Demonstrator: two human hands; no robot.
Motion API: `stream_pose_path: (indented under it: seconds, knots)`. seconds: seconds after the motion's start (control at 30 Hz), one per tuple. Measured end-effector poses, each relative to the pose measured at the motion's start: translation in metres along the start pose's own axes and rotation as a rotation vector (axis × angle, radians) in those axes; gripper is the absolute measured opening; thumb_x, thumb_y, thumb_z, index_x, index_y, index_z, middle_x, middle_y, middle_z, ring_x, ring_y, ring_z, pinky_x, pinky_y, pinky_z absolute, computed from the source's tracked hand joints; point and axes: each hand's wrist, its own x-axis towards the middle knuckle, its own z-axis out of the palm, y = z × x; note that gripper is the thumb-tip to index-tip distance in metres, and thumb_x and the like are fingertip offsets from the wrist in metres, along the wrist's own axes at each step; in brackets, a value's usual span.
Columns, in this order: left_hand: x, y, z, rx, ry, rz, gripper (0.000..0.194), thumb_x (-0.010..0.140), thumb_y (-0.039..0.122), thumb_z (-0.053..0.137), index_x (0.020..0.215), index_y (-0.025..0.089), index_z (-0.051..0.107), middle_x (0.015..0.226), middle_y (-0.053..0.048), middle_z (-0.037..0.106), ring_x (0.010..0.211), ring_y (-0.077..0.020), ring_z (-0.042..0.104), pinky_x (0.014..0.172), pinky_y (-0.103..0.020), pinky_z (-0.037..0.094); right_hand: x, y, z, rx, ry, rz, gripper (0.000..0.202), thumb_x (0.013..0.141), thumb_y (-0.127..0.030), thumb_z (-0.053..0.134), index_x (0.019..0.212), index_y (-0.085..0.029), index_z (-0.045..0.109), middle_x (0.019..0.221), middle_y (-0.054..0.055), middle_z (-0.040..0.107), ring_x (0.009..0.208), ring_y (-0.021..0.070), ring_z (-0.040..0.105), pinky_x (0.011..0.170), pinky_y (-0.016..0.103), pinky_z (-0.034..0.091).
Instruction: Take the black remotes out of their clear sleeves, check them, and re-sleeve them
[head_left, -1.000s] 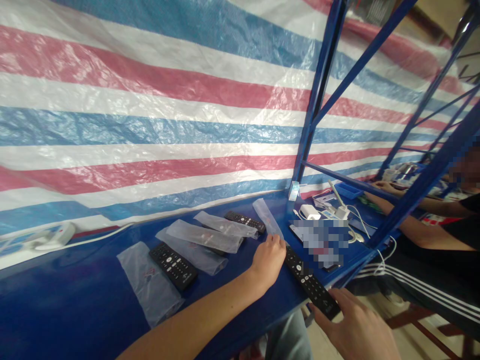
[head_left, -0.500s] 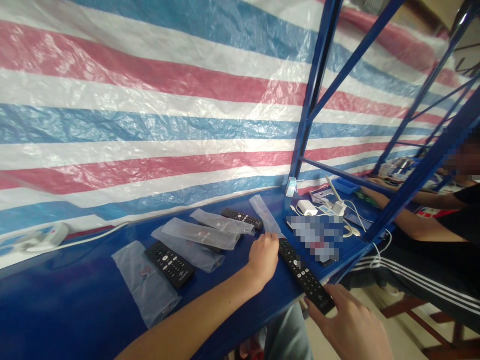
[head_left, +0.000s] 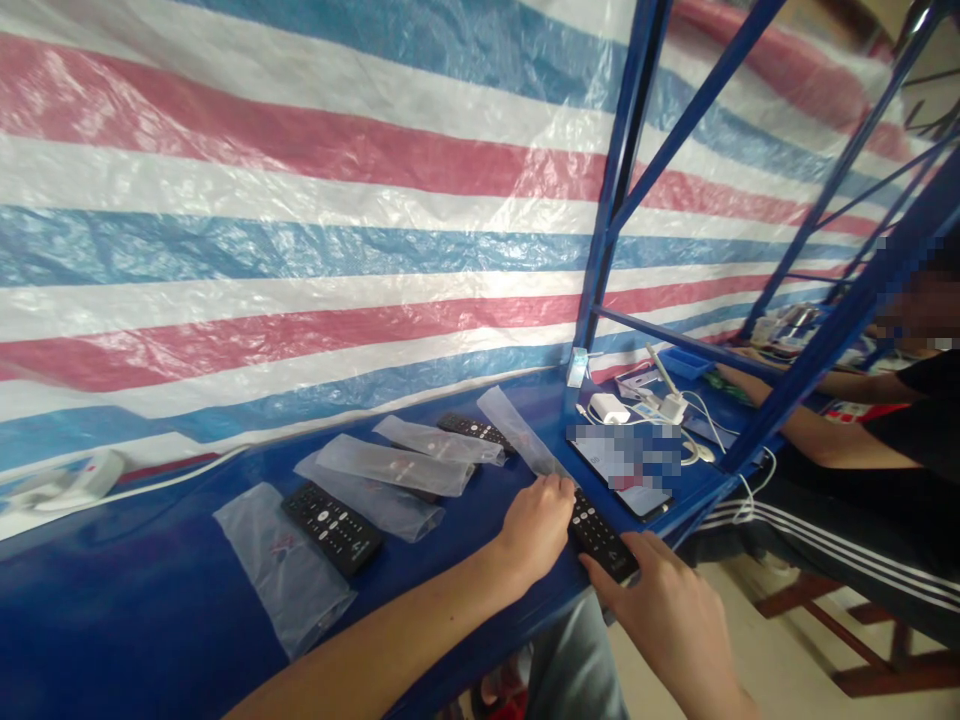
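My left hand (head_left: 536, 525) pinches the near, open end of a long clear plastic sleeve (head_left: 516, 433) that lies on the blue bench (head_left: 150, 620). My right hand (head_left: 667, 610) grips the near end of a black remote control (head_left: 600, 535) at the bench's front edge. The remote's far end sits under my left hand at the sleeve's mouth. How far it is inside the sleeve is hidden by my left hand.
Another black remote (head_left: 330, 525) rests on a flat clear bag (head_left: 281, 575) to the left. Two more sleeves (head_left: 390, 465) and a remote (head_left: 472, 430) lie behind. A blue frame post (head_left: 615, 180), white charger (head_left: 609, 407) and a seated co-worker's arm (head_left: 817, 440) are to the right.
My right hand has pushed the remote forward and to the left, so less of it shows between my hands. My left hand stayed at the sleeve's mouth.
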Motion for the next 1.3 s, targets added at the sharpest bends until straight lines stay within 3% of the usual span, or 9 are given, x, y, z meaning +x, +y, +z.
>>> stream_pose_path:
  seconds: [0.2, 0.47, 0.77, 0.9, 1.03, 1.2, 1.3]
  knots:
    - [0.001, -0.014, -0.002, -0.003, 0.015, -0.008, 0.025, 0.082, -0.001, 0.040, 0.098, 0.013, 0.053, 0.100, -0.011, 0.059, 0.100, -0.0213, 0.057, 0.086, -0.032, 0.049, 0.009, 0.022, -0.002, 0.389, -0.145, -0.170, 0.036, 0.073, -0.047, 0.064, 0.097, -0.021, 0.069, 0.072, 0.003, 0.067, 0.059, 0.0169, 0.062, 0.056, 0.026, 0.048]
    - [0.000, -0.014, 0.001, -0.051, 0.024, 0.041, 0.022, 0.081, 0.000, 0.040, 0.095, 0.013, 0.052, 0.097, -0.010, 0.058, 0.095, -0.0205, 0.056, 0.087, -0.032, 0.048, 0.008, 0.029, 0.006, 0.566, -0.114, -0.175, 0.043, 0.077, -0.058, 0.059, 0.093, -0.021, 0.071, 0.068, 0.002, 0.065, 0.056, 0.0155, 0.059, 0.056, 0.026, 0.048]
    - [-0.017, 0.006, -0.002, -0.132, 0.003, 0.140, 0.025, 0.077, 0.001, 0.042, 0.098, 0.012, 0.052, 0.099, -0.010, 0.059, 0.097, -0.0217, 0.056, 0.086, -0.033, 0.050, 0.017, 0.022, 0.012, 0.451, 0.007, -0.090, 0.044, 0.077, -0.063, 0.053, 0.078, -0.020, 0.066, 0.057, 0.001, 0.058, 0.051, 0.0150, 0.054, 0.051, 0.025, 0.040]
    - [-0.030, 0.018, 0.002, -0.142, -0.040, 0.192, 0.027, 0.075, 0.002, 0.043, 0.098, 0.013, 0.052, 0.099, -0.009, 0.059, 0.094, -0.0220, 0.057, 0.083, -0.033, 0.052, 0.028, 0.007, 0.017, 0.285, 0.044, -0.007, 0.027, 0.078, -0.044, 0.056, 0.062, -0.022, 0.053, 0.053, -0.002, 0.053, 0.047, 0.0127, 0.048, 0.047, 0.023, 0.031]
    - [-0.041, 0.024, 0.007, -0.153, -0.021, 0.241, 0.040, 0.076, 0.004, 0.045, 0.116, 0.009, 0.045, 0.115, -0.014, 0.056, 0.105, -0.0235, 0.055, 0.083, -0.031, 0.051, 0.035, -0.005, 0.016, 0.165, 0.032, 0.032, 0.019, 0.079, -0.031, 0.051, 0.063, -0.022, 0.049, 0.053, -0.002, 0.055, 0.047, 0.0129, 0.047, 0.046, 0.023, 0.023]
    - [-0.069, 0.009, 0.007, -0.136, 0.026, 0.165, 0.023, 0.092, 0.019, 0.040, 0.113, 0.017, 0.047, 0.101, -0.006, 0.061, 0.093, -0.0197, 0.058, 0.079, -0.031, 0.050, 0.026, 0.009, -0.009, 0.257, -0.060, -0.074, 0.016, 0.072, -0.040, 0.058, 0.075, -0.024, 0.059, 0.061, -0.002, 0.059, 0.050, 0.0138, 0.053, 0.047, 0.023, 0.034]
    - [-0.091, -0.005, 0.014, -0.048, 0.054, 0.201, 0.021, 0.092, 0.027, 0.044, 0.110, 0.018, 0.049, 0.100, -0.006, 0.062, 0.092, -0.0196, 0.057, 0.079, -0.030, 0.048, 0.024, 0.012, -0.023, 0.329, -0.060, -0.174, 0.029, 0.081, -0.049, 0.050, 0.087, -0.024, 0.063, 0.066, 0.000, 0.062, 0.052, 0.0141, 0.057, 0.052, 0.024, 0.042]
